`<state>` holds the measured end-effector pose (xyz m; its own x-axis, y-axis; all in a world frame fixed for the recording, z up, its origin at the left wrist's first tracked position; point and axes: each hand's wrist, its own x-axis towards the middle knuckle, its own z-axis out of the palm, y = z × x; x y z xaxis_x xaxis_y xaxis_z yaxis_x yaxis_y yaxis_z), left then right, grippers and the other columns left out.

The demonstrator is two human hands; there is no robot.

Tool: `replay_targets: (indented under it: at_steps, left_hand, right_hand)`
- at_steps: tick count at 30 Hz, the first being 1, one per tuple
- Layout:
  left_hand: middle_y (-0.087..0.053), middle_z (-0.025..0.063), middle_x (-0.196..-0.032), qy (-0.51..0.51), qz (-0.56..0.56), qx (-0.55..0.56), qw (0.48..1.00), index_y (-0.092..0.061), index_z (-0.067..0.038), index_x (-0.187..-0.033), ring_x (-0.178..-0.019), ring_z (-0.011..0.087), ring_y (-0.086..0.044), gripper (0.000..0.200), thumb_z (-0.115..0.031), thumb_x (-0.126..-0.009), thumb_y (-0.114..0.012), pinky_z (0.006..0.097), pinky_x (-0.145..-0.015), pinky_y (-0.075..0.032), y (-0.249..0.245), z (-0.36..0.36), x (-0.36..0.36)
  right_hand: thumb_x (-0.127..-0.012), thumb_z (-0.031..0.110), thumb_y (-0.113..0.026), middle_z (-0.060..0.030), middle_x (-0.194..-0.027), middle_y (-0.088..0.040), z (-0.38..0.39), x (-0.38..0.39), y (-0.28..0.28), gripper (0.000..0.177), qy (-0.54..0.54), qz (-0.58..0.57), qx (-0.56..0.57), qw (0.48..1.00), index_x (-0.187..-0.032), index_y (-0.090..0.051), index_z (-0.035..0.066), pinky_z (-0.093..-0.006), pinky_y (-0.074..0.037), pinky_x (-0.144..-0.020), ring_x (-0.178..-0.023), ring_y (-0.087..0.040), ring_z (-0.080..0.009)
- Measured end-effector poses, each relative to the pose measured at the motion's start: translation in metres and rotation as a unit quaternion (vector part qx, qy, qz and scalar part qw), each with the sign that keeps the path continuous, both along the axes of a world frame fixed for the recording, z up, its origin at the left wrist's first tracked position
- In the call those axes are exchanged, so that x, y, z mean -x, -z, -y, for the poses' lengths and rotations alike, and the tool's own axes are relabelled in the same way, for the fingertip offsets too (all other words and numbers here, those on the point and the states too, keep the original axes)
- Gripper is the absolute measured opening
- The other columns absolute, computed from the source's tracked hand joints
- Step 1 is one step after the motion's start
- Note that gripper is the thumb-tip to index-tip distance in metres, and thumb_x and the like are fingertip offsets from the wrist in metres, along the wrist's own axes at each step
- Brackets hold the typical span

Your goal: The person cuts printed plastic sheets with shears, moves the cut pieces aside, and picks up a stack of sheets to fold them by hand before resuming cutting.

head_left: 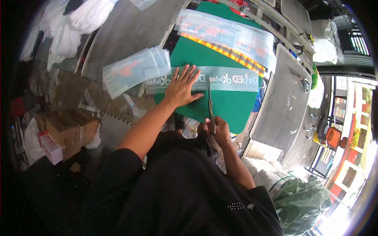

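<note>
A strip of clear film (232, 85) with mirrored printed lettering lies across a green board (189, 112). My left hand (181, 89) rests flat on the strip's left part, fingers spread. In my right hand (219, 131) are scissors (210, 103), their handles gripped below the strip and their blades pointing away from me, over the film near its middle. Whether the blades are apart is too small to tell. Left of the board is a fanned pile of film pieces (128, 72), partly under the strip's end. More printed film sheets (232, 33) cover the board's far end.
An orange-and-yellow striped band (226, 52) crosses the board. Dark grey platens (122, 37) stand at left, with another platen (281, 98) at right. Cardboard boxes (69, 129) sit at lower left, a green plastic bag (303, 200) at lower right. White cloths (88, 15) hang upper left.
</note>
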<state>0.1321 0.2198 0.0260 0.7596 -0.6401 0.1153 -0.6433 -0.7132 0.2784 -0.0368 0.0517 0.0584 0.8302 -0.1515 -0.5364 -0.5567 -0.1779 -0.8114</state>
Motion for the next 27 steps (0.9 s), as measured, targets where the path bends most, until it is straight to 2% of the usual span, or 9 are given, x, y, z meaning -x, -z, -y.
replay_targets:
  at_steps: [2,5,9,12,15,17,20,25,27]
  left_hand:
    - [-0.029,0.0137,-0.153,0.000,0.003,0.006,1.000,-0.029,-0.011,-0.148,-0.143,0.0312,-0.023,0.090,-0.067,-0.081,-0.053,0.0533,-0.116,-0.015,0.001,-0.001,0.000]
    - [-0.030,0.0142,-0.152,-0.001,0.002,0.004,1.000,-0.028,-0.011,-0.148,-0.142,0.0316,-0.024,0.090,-0.067,-0.081,-0.052,0.0528,-0.116,-0.016,-0.004,-0.001,0.000]
    - [-0.030,0.0140,-0.152,-0.002,-0.014,0.006,1.000,-0.028,-0.012,-0.148,-0.142,0.0314,-0.024,0.088,-0.065,-0.082,-0.051,0.0521,-0.116,-0.016,-0.008,-0.002,0.000]
    - [-0.030,0.0138,-0.152,-0.006,-0.012,0.001,1.000,-0.028,-0.012,-0.148,-0.142,0.0308,-0.024,0.082,-0.058,-0.085,-0.053,0.0518,-0.116,-0.016,-0.006,-0.002,0.000]
    - [-0.031,0.0142,-0.152,-0.009,-0.017,0.024,1.000,-0.030,-0.012,-0.147,-0.142,0.0311,-0.026,0.076,-0.045,-0.084,-0.057,0.0516,-0.116,-0.017,-0.008,-0.002,0.001]
    - [-0.032,0.0145,-0.151,-0.005,-0.021,0.037,0.999,-0.032,-0.011,-0.146,-0.141,0.0314,-0.027,0.073,-0.036,-0.082,-0.057,0.0513,-0.116,-0.017,-0.011,-0.002,0.001]
    - [-0.033,0.0163,-0.150,-0.004,-0.039,0.075,0.996,-0.034,-0.009,-0.145,-0.140,0.0335,-0.029,0.071,-0.023,-0.079,-0.054,0.0522,-0.115,-0.017,-0.001,-0.004,0.001]
    - [-0.032,0.0230,-0.149,-0.078,-0.033,0.183,0.980,-0.034,-0.005,-0.144,-0.138,0.0419,-0.028,0.068,-0.009,-0.078,-0.048,0.0600,-0.112,-0.014,-0.007,0.013,0.006]
    - [-0.032,0.0226,-0.149,-0.082,-0.008,0.185,0.979,-0.034,-0.005,-0.144,-0.139,0.0421,-0.028,0.068,-0.009,-0.078,-0.049,0.0611,-0.112,-0.014,-0.023,0.047,0.016]
  right_hand:
    - [-0.090,0.047,-0.062,-0.0046,-0.061,-0.055,0.004,-0.003,0.002,0.048,0.055,-0.063,-0.086,0.993,-0.079,-0.053,0.001,-0.0253,-0.042,-0.049,-0.052,-0.052,-0.0121]
    - [-0.089,0.046,-0.064,-0.0033,-0.060,-0.054,0.004,-0.023,0.005,0.047,0.093,-0.023,-0.204,0.974,-0.081,-0.054,0.001,-0.0257,-0.042,-0.048,-0.051,-0.053,-0.0118]
    - [-0.088,0.046,-0.066,-0.0030,-0.062,-0.052,0.002,-0.043,-0.001,0.046,0.098,-0.027,-0.161,0.982,-0.083,-0.054,0.001,-0.0266,-0.042,-0.047,-0.051,-0.053,-0.0122]
    - [-0.085,0.047,-0.069,-0.0020,-0.063,-0.051,0.005,-0.042,0.001,0.048,0.026,-0.047,-0.028,0.998,-0.083,-0.054,0.002,-0.0266,-0.043,-0.047,-0.051,-0.053,-0.0122]
    - [-0.083,0.048,-0.071,-0.0013,-0.062,-0.051,0.008,-0.049,0.005,0.049,0.051,-0.051,-0.046,0.996,-0.081,-0.055,0.002,-0.0268,-0.042,-0.047,-0.051,-0.052,-0.0113]
    - [-0.079,0.048,-0.075,-0.0044,-0.061,-0.055,0.010,-0.059,-0.001,0.052,0.094,-0.052,-0.172,0.979,-0.082,-0.060,-0.002,-0.0262,-0.041,-0.048,-0.053,-0.052,-0.0106]
    - [-0.082,0.048,-0.072,-0.0019,-0.061,-0.050,0.016,-0.072,-0.007,0.049,0.024,-0.020,-0.089,0.996,-0.079,-0.055,0.003,-0.0268,-0.040,-0.046,-0.051,-0.050,-0.0107]
    - [-0.085,0.043,-0.071,-0.0007,-0.065,-0.048,0.061,-0.036,-0.019,0.045,0.003,0.077,-0.212,0.974,-0.081,-0.051,0.003,-0.0265,-0.041,-0.047,-0.053,-0.051,-0.0105]
    - [-0.084,0.038,-0.073,-0.0011,-0.064,-0.050,0.096,-0.015,-0.026,0.041,0.021,0.079,-0.165,0.983,-0.082,-0.053,0.002,-0.0268,-0.041,-0.047,-0.053,-0.050,-0.0104]
